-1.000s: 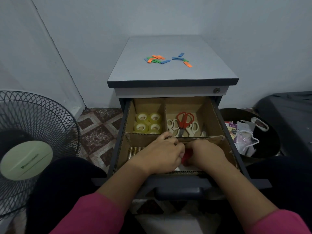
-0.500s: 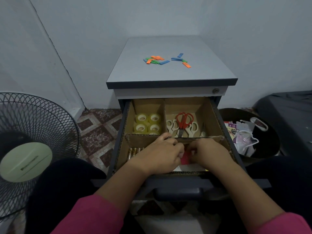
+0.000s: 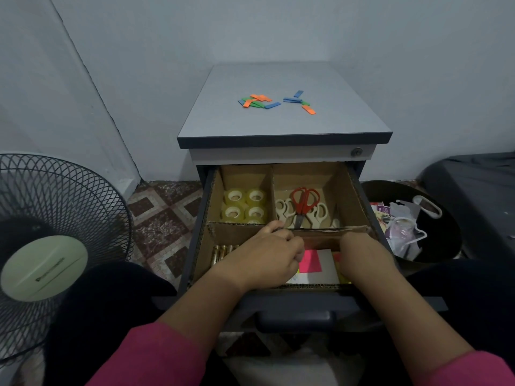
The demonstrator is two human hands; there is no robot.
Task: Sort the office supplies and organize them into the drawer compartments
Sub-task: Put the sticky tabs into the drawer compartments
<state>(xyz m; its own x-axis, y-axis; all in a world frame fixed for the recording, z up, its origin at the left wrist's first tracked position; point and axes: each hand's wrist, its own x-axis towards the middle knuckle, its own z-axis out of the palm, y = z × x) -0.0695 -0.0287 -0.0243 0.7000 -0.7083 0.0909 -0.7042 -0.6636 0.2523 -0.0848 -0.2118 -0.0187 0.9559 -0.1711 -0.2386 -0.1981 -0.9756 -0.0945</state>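
The open drawer (image 3: pixel 359 190) has cardboard dividers. Tape rolls (image 3: pixel 245 204) fill the back left compartment. The back right one holds red and white scissors (image 3: pixel 302 204). Gold batteries (image 3: pixel 221 253) lie in the front left one. A pink sticky note pad (image 3: pixel 310 261) rests on a white pad (image 3: pixel 327 264) in the front right compartment. My left hand (image 3: pixel 267 259) has curled fingers at the pink pad's left edge. My right hand (image 3: pixel 363 254) reaches down at the compartment's right side, fingers hidden. Coloured flat strips (image 3: pixel 274 101) lie scattered on the cabinet top (image 3: pixel 278 126).
A standing fan (image 3: pixel 55 240) is at the left on the tiled floor. A dark bin (image 3: pixel 451 238) with plastic wrappers sits right of the cabinet. White walls enclose the corner behind. The drawer handle (image 3: pixel 296 320) is just below my wrists.
My hands have moved apart, uncovering the pink pad and the white pad that were hidden between them. The view has shifted slightly.
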